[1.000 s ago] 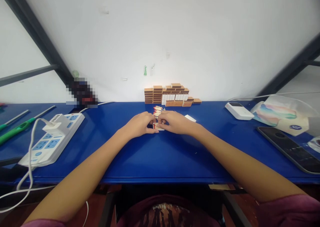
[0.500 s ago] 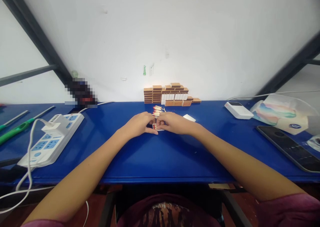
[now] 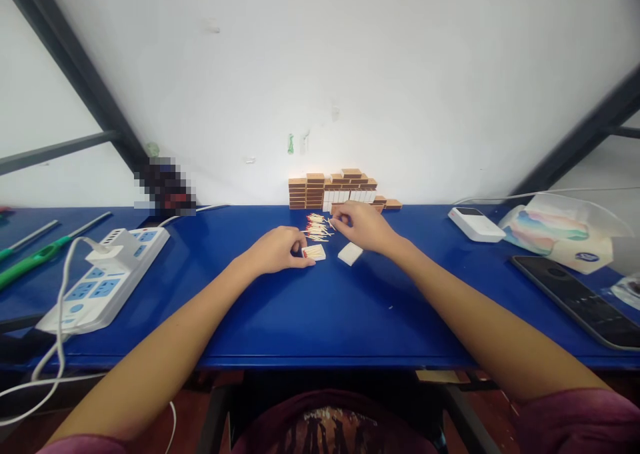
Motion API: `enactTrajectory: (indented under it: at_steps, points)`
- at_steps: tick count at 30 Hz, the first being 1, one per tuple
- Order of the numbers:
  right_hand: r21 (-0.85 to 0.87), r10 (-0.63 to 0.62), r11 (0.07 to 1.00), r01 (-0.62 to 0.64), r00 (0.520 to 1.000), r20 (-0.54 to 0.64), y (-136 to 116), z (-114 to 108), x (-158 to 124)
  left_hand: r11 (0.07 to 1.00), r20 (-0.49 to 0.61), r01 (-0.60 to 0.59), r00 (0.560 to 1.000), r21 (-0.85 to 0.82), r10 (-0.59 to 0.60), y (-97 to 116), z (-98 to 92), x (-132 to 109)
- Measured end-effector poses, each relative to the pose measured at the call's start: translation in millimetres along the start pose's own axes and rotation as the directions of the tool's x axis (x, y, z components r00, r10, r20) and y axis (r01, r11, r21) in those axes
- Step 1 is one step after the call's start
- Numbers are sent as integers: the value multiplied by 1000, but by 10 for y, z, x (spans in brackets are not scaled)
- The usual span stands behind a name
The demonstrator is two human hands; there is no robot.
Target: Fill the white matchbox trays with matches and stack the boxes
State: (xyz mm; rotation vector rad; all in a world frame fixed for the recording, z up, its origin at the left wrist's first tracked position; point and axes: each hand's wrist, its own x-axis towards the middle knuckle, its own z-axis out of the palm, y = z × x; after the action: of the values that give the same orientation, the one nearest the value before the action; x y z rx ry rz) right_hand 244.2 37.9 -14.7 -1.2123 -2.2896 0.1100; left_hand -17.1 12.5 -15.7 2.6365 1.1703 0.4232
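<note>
Here, match tray (image 3: pixel 316 253), left end within left hand (image 3: pixel 280 249) grip.

No text is legible. Dark-blue oval emblem (image 3: pixel 587 257) on pastel-patterned pack (image 3: pixel 547 227): marks too small to read.

A blue table (image 3: pixel 300 314) bears matches (image 3: pixel 317 228), matchboxes (image 3: pixel 315 191) and a phone (image 3: pixel 575 301).

The right hand (image 3: pixel 364 226) hides part of the stacked brown-and-white cardboard matchboxes (image 3: pixel 337 194); anything it pinches is too small to tell. The left hand (image 3: pixel 279 249) covers one end of a white cardboard tray (image 3: pixel 320 259). The right edge crops a flat black smartphone (image 3: pixel 575 301).
</note>
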Motion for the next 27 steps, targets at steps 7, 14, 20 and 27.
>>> enactTrajectory:
  at_steps: [7,14,20,27]
  points:
    - [43,-49,998,44,992,118,35,147,-6,996,73,88,994,-30,-86,40,-69,-26]
    - [44,-39,999,30,973,228,-42,249,39,988,111,153,982,23,-155,-39,-172,-56]
    - [-43,24,999,-13,964,265,-54,260,42,980,116,167,977,103,-179,-44,-171,-63]
    - [-80,22,997,-1,963,270,-54,266,42,977,106,180,976,116,-193,-21,-158,-67]
